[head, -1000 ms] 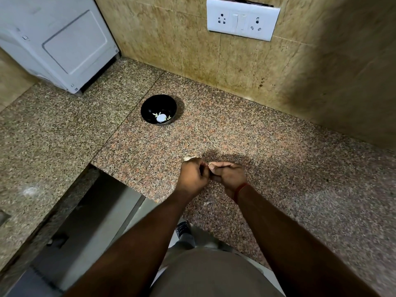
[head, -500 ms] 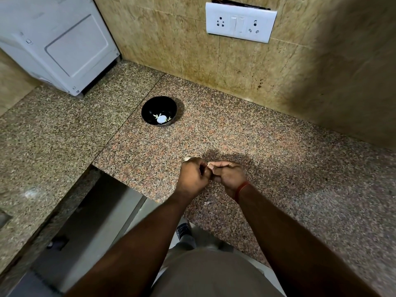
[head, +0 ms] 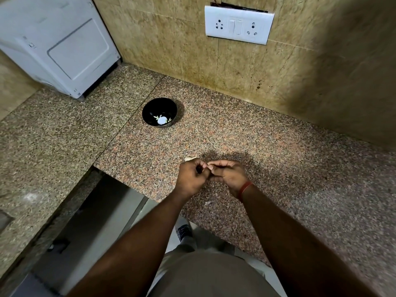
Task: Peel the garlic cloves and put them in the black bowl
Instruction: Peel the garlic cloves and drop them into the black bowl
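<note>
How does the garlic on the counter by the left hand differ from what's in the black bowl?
The garlic on the counter lies loose on the granite, half hidden behind the left hand; the white piece in the bowl sits inside the black bowl, in full view. The counter piece looks cream, the bowl piece brighter white. Both are small and pale.

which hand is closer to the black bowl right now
Left. The left hand sits nearest below the black bowl; the right hand lies farther to its right.

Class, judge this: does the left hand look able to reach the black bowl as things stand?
Probably yes: bare counter lies between the left hand and the black bowl, but both hands seem busy pinching something small.
</note>
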